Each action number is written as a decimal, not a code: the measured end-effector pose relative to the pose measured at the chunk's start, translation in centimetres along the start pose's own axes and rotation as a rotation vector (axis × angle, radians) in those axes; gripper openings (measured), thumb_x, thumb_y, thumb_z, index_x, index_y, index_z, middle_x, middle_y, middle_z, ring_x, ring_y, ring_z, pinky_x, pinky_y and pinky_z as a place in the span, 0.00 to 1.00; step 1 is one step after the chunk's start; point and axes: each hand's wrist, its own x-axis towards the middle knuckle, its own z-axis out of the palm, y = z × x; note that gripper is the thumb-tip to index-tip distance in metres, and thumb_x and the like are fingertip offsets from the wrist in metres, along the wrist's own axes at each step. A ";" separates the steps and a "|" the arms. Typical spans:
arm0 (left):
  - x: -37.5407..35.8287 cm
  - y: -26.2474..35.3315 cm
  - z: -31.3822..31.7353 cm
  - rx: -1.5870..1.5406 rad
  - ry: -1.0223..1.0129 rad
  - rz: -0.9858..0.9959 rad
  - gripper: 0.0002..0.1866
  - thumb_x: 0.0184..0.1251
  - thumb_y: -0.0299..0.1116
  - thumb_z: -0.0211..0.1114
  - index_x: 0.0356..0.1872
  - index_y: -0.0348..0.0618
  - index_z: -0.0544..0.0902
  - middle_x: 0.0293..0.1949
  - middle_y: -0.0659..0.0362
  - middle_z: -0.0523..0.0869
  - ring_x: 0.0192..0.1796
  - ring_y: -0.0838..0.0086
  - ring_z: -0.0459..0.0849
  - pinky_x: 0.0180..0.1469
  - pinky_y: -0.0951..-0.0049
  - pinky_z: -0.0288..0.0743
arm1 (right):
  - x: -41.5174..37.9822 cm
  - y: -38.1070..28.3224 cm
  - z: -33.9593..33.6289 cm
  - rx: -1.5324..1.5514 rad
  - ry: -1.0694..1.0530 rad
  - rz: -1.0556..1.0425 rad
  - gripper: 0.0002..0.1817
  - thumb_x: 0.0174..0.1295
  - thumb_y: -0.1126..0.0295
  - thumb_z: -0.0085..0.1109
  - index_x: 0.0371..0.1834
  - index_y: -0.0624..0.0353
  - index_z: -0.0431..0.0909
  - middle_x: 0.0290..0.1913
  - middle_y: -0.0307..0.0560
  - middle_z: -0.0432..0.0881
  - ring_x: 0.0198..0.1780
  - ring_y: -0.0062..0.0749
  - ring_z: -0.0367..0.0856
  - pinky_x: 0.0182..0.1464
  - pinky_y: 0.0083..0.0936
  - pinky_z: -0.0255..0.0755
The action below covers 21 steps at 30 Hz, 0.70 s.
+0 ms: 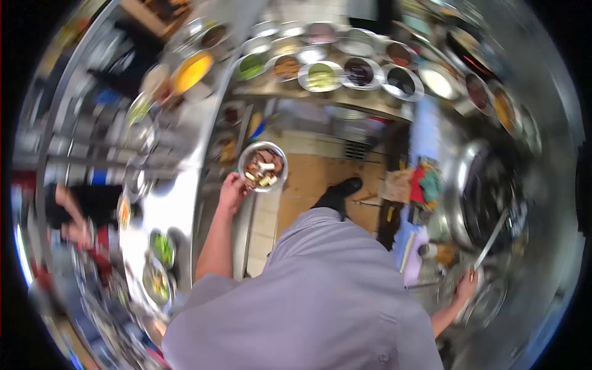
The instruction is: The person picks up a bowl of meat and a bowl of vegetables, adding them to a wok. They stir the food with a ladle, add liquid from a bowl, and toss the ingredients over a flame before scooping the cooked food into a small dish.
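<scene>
In my left hand (232,192) is a round metal bowl (285,165), gripped at its rim with the fingers closed. Brown slices, which look like meat, and pale chunks (266,166) fill the bowl. It hangs above the gap between the left counter and the floor mat. My right hand (467,287) is wrapped round the long handle of a metal ladle (492,242). The ladle's far end reaches over a dark wok (484,185) on the stove at the right; its head is blurred there.
Several metal bowls of ingredients, one with light green pieces (321,77), line the front shelf. A steel counter (185,148) runs along the left, with a yellow container (193,71) on it. Another person's arm (73,206) shows beyond. Cloths (425,185) hang beside the stove.
</scene>
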 end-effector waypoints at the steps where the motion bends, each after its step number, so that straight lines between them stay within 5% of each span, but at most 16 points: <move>1: 1.8 0.0 4.4 0.067 -0.149 -0.033 0.04 0.62 0.25 0.56 0.34 0.47 0.71 0.22 0.66 0.74 0.22 0.82 0.71 0.22 0.82 0.64 | -2.0 -1.8 1.5 0.173 -0.012 -0.021 0.21 0.63 0.64 0.53 0.56 0.60 0.65 0.35 0.38 0.71 0.26 0.16 0.66 0.24 0.16 0.59; 2: 3.3 0.0 9.4 0.108 -0.274 -0.059 0.04 0.62 0.25 0.55 0.33 0.47 0.70 0.21 0.67 0.73 0.21 0.83 0.70 0.22 0.82 0.64 | -4.0 -3.7 3.1 0.347 -0.028 -0.040 0.14 0.62 0.66 0.54 0.50 0.56 0.69 0.22 0.31 0.66 0.17 0.11 0.60 0.13 0.12 0.50; 5: 4.6 1.8 25.3 0.163 -0.696 -0.099 0.04 0.61 0.24 0.54 0.31 0.46 0.69 0.20 0.68 0.70 0.21 0.85 0.67 0.25 0.81 0.64 | -9.9 -11.2 7.6 0.265 0.135 0.168 0.17 0.62 0.64 0.55 0.52 0.54 0.66 0.18 0.32 0.64 0.13 0.13 0.59 0.12 0.14 0.51; 6: 4.3 2.7 31.4 0.185 -0.837 -0.068 0.04 0.61 0.25 0.54 0.30 0.47 0.69 0.20 0.68 0.70 0.22 0.85 0.68 0.25 0.81 0.64 | -9.6 -9.7 8.2 0.404 0.101 0.080 0.09 0.63 0.65 0.53 0.44 0.51 0.68 0.19 0.34 0.66 0.13 0.15 0.60 0.12 0.15 0.53; 10: -1.4 6.9 49.8 0.198 -1.257 0.007 0.03 0.64 0.28 0.56 0.31 0.47 0.72 0.23 0.68 0.71 0.24 0.85 0.68 0.26 0.81 0.63 | -13.7 -12.0 11.3 0.640 0.307 0.123 0.18 0.63 0.67 0.53 0.55 0.58 0.66 0.16 0.32 0.65 0.13 0.16 0.62 0.13 0.16 0.55; 14: -6.6 5.8 64.3 0.527 -1.506 0.263 0.09 0.66 0.34 0.58 0.28 0.43 0.72 0.25 0.65 0.76 0.27 0.82 0.74 0.31 0.79 0.73 | -16.7 -13.8 11.8 0.532 0.366 0.175 0.23 0.63 0.69 0.53 0.60 0.63 0.62 0.19 0.36 0.70 0.14 0.17 0.63 0.15 0.18 0.56; 16: -6.9 1.5 71.4 0.749 -1.563 0.587 0.11 0.62 0.33 0.61 0.24 0.39 0.73 0.25 0.59 0.78 0.29 0.82 0.79 0.29 0.78 0.73 | -17.8 -13.5 12.7 0.453 0.392 0.199 0.23 0.61 0.68 0.54 0.58 0.64 0.65 0.21 0.44 0.74 0.17 0.24 0.67 0.20 0.24 0.62; 17: -8.9 0.3 73.4 0.879 -1.522 0.773 0.09 0.58 0.31 0.62 0.24 0.38 0.73 0.27 0.52 0.81 0.32 0.73 0.83 0.31 0.71 0.75 | -18.2 -13.3 13.1 0.477 0.430 0.222 0.23 0.61 0.68 0.54 0.58 0.64 0.65 0.21 0.44 0.74 0.17 0.24 0.67 0.20 0.24 0.62; 19: -10.9 -3.2 76.7 1.059 -1.443 1.471 0.06 0.56 0.31 0.59 0.29 0.37 0.76 0.37 0.46 0.82 0.38 0.58 0.83 0.38 0.62 0.77 | -18.8 -13.5 14.0 0.280 0.507 0.155 0.21 0.60 0.67 0.55 0.54 0.65 0.68 0.23 0.50 0.75 0.23 0.33 0.72 0.28 0.29 0.67; 20: -11.3 -5.0 77.5 1.056 -1.485 1.483 0.06 0.56 0.31 0.59 0.29 0.37 0.76 0.37 0.46 0.82 0.38 0.58 0.83 0.38 0.62 0.77 | -19.5 -14.3 14.0 0.257 0.501 0.253 0.20 0.59 0.66 0.56 0.52 0.66 0.69 0.27 0.58 0.76 0.31 0.44 0.76 0.36 0.33 0.69; 21: -12.1 -6.3 77.8 0.999 -1.461 1.586 0.07 0.56 0.31 0.58 0.32 0.38 0.78 0.42 0.46 0.81 0.40 0.53 0.82 0.42 0.58 0.76 | -19.9 -14.5 14.4 0.269 0.526 0.273 0.20 0.59 0.66 0.56 0.52 0.66 0.69 0.27 0.58 0.76 0.31 0.44 0.76 0.36 0.33 0.69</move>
